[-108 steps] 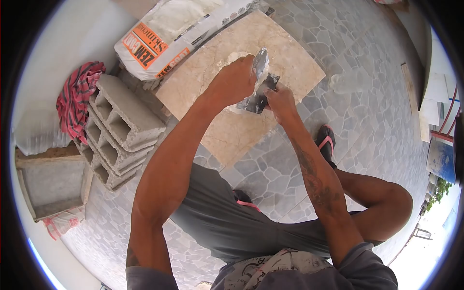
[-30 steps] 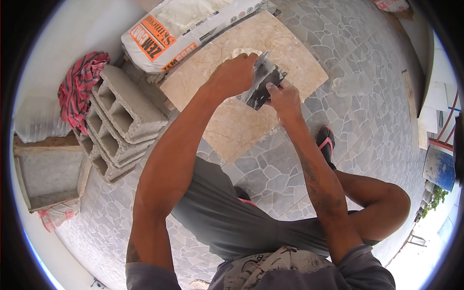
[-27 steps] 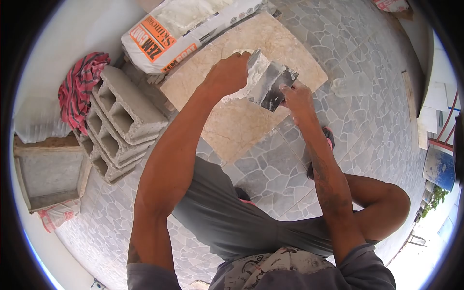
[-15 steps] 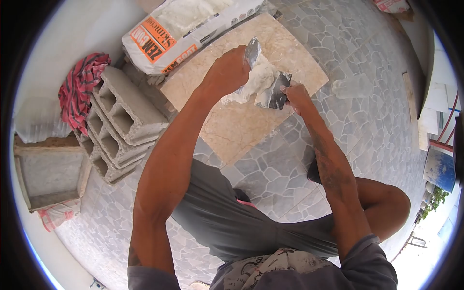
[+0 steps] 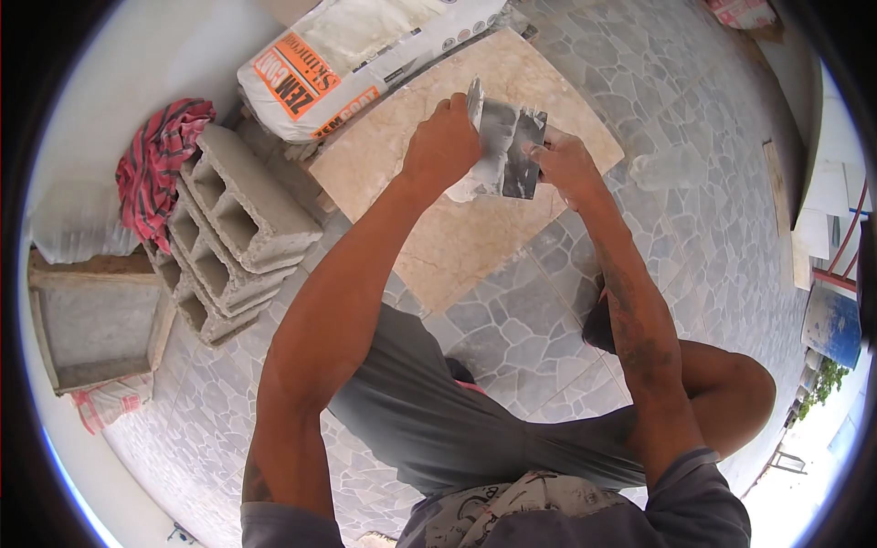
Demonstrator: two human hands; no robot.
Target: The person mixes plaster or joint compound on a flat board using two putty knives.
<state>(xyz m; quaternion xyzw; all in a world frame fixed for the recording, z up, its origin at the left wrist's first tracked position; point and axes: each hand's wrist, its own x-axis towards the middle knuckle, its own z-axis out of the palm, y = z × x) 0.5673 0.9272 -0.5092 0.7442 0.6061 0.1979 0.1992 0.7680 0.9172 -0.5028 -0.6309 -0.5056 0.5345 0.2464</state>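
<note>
My left hand [image 5: 443, 146] is closed around a putty blade [image 5: 475, 99], seen nearly edge-on and smeared with white paste. In my right hand [image 5: 565, 166] is a wide, flat, dark putty blade [image 5: 523, 173], pinched at its right side with the thumb on its face. Streaks of white skim coat cross this wider blade, and its left side comes right up to the left one. Both blades are over a square beige marbled tile [image 5: 448, 247]. Some white skim coat [image 5: 461, 190] shows below them, partly hidden by my left hand and the wide blade.
Beyond the tile lies an opened Skimcoat bag [image 5: 297, 78] of white powder. Hollow concrete blocks [image 5: 247, 215] are stacked at left, with a red striped cloth [image 5: 160, 164] on top. A clear plastic container [image 5: 669, 166] stands on the stone-patterned floor [image 5: 694, 256]; a blue-white bucket [image 5: 829, 324] is far right.
The big white lump between the blades is no longer visible there; the wide blade's streaked face shows instead. My right hand has turned and risen slightly, and my left has shifted a little right.
</note>
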